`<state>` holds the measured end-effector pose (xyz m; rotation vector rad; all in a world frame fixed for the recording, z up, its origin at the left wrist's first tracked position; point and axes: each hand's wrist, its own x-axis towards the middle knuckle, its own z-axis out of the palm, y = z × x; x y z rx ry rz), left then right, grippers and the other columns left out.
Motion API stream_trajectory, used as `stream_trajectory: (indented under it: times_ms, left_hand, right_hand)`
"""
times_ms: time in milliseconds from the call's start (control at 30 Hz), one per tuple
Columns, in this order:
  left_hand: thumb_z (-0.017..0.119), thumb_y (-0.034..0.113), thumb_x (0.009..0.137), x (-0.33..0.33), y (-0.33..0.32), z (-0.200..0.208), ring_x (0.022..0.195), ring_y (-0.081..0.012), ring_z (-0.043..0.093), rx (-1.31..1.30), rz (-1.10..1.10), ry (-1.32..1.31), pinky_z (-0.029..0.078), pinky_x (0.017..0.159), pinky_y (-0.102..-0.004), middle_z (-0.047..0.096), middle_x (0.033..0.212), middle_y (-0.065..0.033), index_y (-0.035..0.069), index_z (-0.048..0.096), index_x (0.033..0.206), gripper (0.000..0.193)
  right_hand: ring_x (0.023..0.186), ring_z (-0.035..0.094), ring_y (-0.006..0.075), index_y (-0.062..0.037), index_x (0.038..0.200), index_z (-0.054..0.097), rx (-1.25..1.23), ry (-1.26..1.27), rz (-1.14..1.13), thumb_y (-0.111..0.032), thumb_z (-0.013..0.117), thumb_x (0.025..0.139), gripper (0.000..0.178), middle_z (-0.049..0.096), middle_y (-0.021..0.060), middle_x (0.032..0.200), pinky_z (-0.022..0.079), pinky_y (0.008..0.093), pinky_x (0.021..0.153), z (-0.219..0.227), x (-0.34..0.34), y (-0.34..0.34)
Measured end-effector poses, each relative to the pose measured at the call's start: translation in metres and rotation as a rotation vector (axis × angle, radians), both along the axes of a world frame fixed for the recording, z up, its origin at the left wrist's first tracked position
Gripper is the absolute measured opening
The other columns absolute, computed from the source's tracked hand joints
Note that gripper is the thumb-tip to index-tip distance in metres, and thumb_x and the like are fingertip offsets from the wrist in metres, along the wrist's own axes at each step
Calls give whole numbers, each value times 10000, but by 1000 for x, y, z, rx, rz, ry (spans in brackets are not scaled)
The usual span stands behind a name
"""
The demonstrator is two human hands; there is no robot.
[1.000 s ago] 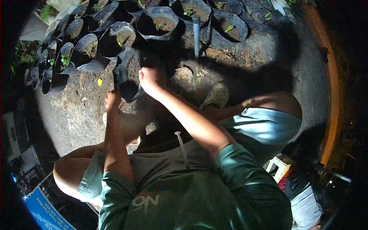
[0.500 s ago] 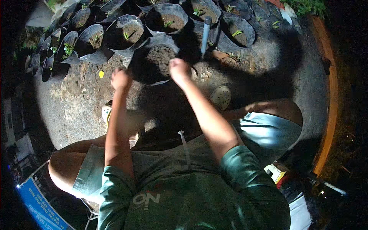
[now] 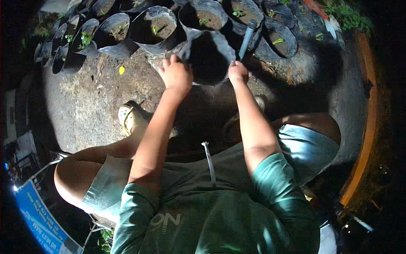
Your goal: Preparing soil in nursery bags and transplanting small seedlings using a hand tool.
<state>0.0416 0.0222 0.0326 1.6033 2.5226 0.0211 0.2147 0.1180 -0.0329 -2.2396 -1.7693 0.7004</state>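
Note:
A black plastic grow bag (image 3: 218,44) stands in front of me, its lower inside in deep shadow. My left hand (image 3: 176,75) lies against the left side of this bag, back of the hand up. Its fingers are parted and point away from me; the thumb is hidden. At the right edge of the bag, my right hand (image 3: 238,73) is closed, with the plastic edge at its fingertips. Just beyond the right hand, a grey-blue rod (image 3: 247,39) leans upright, its lower end hidden.
Several black grow bags (image 3: 156,41) with soil and small green seedlings stand packed beyond and to the left. A yellow leaf (image 3: 122,70) lies on the dirt ground (image 3: 93,95). An orange edge (image 3: 367,131) curves along the right. My feet wear pale clogs (image 3: 127,118).
Both hands and the front grow bag have moved right and slightly away, nearer the rod. My left hand has turned and its fingers have spread. The whole view has shifted a little.

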Motion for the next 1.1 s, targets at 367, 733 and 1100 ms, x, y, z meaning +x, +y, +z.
stream_trajectory:
  times_ms: [367, 733, 1100]
  left_hand:
    - [326, 441, 879, -140, -49, -88, 1036, -346, 506, -118, 354, -200, 376, 895, -442, 569, 1065, -170, 80, 612, 1018, 481]
    - [531, 345, 796, -15, 3, -9, 1009, -341, 451, 161, 10, -88, 427, 808, -434, 494, 1080, -115, 12, 622, 807, 345]
    - [425, 420, 842, -162, -53, -102, 905, -382, 569, -94, 307, -358, 447, 791, -441, 593, 968, -220, 40, 626, 957, 445]
  right_hand:
    - [553, 561, 356, -86, 664, 573, 509, 443, 582, -238, 525, 787, 202, 549, 166, 576, 428, 452, 515, 36, -114, -62]
    - [759, 573, 370, -95, 776, 574, 38, 13, 381, -342, 456, 830, 279, 600, 164, 779, 450, 450, 649, 1, -20, -6]
    - [634, 558, 357, -59, 664, 510, 214, 419, 664, -327, 485, 839, 321, 545, 169, 643, 417, 426, 543, 49, -100, -56]
